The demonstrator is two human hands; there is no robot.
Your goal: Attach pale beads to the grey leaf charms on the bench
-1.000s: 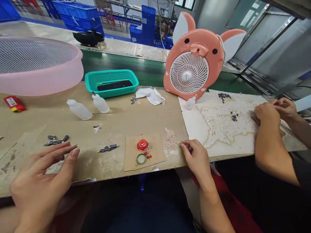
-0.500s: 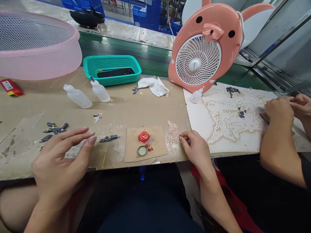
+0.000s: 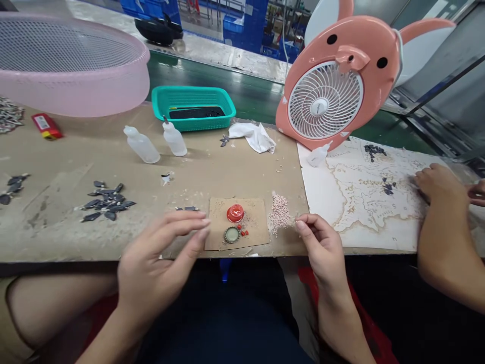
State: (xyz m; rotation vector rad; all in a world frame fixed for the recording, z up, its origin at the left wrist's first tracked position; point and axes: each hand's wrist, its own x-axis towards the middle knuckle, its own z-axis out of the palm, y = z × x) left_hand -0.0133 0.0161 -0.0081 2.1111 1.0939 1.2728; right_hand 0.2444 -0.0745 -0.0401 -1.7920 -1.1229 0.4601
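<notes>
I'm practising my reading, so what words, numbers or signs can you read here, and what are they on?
No text is clear enough to quote.
Map-like sheet: brown lettering, too small and blurred.
Pink fan: mark on its hub, too blurred.
Red-and-yellow object: white label, too small.
Red cap: pale mark, unclear.

No wording legible, lettering on map sheet (image 3: pixel 373 202) too faint, mark on fan hub (image 3: pixel 319 107) too small

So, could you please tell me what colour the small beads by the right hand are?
The small beads are pale pinkish beige, shown best in the head view.
</notes>
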